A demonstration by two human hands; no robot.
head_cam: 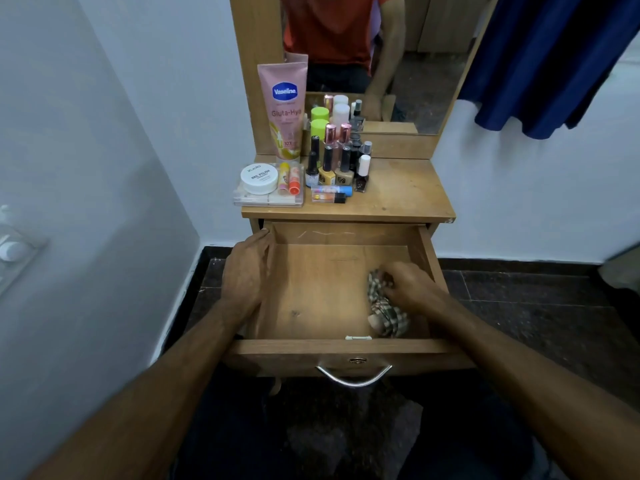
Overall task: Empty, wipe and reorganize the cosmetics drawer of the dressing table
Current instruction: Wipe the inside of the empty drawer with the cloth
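Observation:
The wooden drawer [322, 292] of the dressing table stands pulled out, with no cosmetics inside. My right hand [410, 284] grips a checked cloth [386, 311] bunched on the drawer floor at its right side. My left hand [246, 271] rests on the drawer's left wall, fingers curled over its edge. Cosmetics stand on the tabletop [398, 188]: a pink Vaseline tube [284, 109], a white nail polish remover jar [259, 178] on a clear case, several nail polish bottles [337, 164] and two lip balms [289, 180].
A mirror [381, 57] rises behind the tabletop. A blue cloth [554, 64] hangs at the upper right. White walls close in on the left and behind. The floor is dark stone. A metal handle [353, 375] sits on the drawer front.

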